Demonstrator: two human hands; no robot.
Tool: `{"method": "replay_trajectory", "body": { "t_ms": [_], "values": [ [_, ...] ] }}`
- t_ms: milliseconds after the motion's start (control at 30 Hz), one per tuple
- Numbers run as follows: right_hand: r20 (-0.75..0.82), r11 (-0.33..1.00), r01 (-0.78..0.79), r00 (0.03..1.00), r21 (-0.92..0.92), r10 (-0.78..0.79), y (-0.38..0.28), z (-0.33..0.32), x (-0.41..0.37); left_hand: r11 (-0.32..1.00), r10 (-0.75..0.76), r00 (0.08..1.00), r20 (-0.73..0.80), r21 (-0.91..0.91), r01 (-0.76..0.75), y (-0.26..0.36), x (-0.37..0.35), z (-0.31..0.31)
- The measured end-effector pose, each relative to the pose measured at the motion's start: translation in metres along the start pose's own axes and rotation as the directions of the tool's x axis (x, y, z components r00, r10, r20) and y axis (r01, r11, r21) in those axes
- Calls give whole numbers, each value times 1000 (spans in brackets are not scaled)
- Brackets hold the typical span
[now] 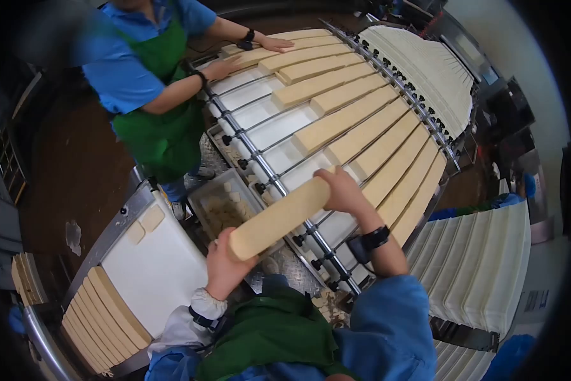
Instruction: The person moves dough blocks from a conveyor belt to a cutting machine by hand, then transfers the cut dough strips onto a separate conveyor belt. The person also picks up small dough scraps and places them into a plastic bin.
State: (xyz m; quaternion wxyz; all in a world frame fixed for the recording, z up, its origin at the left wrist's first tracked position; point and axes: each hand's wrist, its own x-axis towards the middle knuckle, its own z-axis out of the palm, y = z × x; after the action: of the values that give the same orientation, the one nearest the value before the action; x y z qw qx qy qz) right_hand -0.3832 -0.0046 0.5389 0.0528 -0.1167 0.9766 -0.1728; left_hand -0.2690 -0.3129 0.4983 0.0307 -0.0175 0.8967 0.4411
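Observation:
A long pale-yellow slab (279, 218) with rounded ends is held up between both hands, above the near rail of a white conveyor. My left hand (227, 261) is closed round its lower left end. At its upper right end, my right hand (345, 192) has its fingers wrapped round the slab. Beyond it, long pale slabs (339, 134) lie in lanes parted by thin metal rods on the white belt (250, 119).
A co-worker in a green apron (158, 127) stands at the upper left, both hands on slabs. Below the rail is a bin (225, 203) of offcuts. At the lower left, stacked slabs (104, 317) lie beside a white board (155, 270). Corrugated white belts (476, 260) are at the right.

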Motion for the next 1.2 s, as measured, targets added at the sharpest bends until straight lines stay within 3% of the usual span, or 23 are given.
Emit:
{"method": "replay_trajectory", "body": {
  "t_ms": [100, 133, 233, 333, 367, 433, 467, 533, 600, 733, 800, 900, 1033, 1100, 1200],
  "values": [
    [160, 996, -32, 987, 80, 19, 65, -9, -3, 998, 57, 996, 67, -17, -56, 37, -3, 28],
    [201, 993, -39, 980, 112, 16, 85, -3, -1, 999, -25, 987, 160, -41, 32, 45, -4, 33],
    [226, 969, 19, 971, 245, -77, 133, 30, 10, 1000, 19, 987, 160, -20, -16, 59, 2, 46],
    [226, 919, -57, 973, 390, -35, 147, 35, 13, 998, 28, 982, 187, 46, -37, 78, 12, 47],
    [28, 981, 9, 1000, 191, -15, 145, 39, 9, 998, 34, 982, 186, -57, -24, 81, 15, 52],
    [-356, 970, 10, 929, -244, -99, 129, 42, -8, 964, 46, 983, 179, -265, 3, 80, 22, 70],
    [-392, 987, -11, 918, -158, -52, 116, 42, -17, 923, 73, 977, 200, -386, 10, 75, 25, 83],
    [-441, 999, -43, 896, 25, 50, 79, 45, -38, 903, 10, 984, 180, -424, 68, 59, 30, 106],
    [-416, 987, 15, 908, 159, 53, 39, 53, -59, 902, -37, 990, 134, -421, 90, 59, 33, 112],
    [-410, 963, -33, 901, 266, 144, -4, 73, -71, 831, -144, 973, 180, -512, 218, 51, 37, 112],
    [-428, 960, -66, 885, 271, 182, -11, 75, -71, 754, -146, 965, 217, -608, 250, 41, 36, 110],
    [-328, 934, -85, 922, 348, 206, -13, 78, -72, 661, -142, 951, 276, -688, 298, 23, 33, 104],
    [-307, 926, -5, 943, 377, 130, -24, 77, -61, 573, -82, 950, 301, -766, 292, 13, 32, 110],
    [-231, 936, -9, 968, 352, 96, -32, 74, -54, 573, -13, 955, 296, -780, 249, 16, 32, 110],
    [-115, 854, -94, 977, 512, 177, -27, 72, -50, 616, -29, 955, 294, -748, 248, 26, 28, 86]
  ]
}}
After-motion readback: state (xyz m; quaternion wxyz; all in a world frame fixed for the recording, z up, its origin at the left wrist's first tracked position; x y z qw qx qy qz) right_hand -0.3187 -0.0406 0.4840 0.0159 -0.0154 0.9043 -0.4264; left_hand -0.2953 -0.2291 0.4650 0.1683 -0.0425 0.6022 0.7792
